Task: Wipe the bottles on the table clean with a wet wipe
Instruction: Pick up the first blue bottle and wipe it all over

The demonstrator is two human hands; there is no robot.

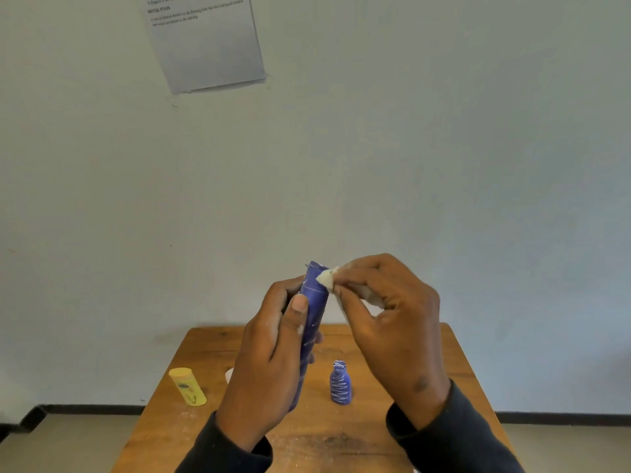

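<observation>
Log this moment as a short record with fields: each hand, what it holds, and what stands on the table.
left hand: grips the tall blue bottle, held above the table
right hand: pinches the white wipe against the bottle's top
on table: small blue bottle upright; yellow bottle at left
wall: printed sheet

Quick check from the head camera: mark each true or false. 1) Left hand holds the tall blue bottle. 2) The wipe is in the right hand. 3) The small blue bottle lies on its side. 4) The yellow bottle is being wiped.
1) True: the left hand grips the tall blue bottle.
2) True: the right hand pinches the wipe against the bottle's top.
3) False: the small blue bottle stands upright on the table.
4) False: the yellow bottle sits untouched on the table.
</observation>
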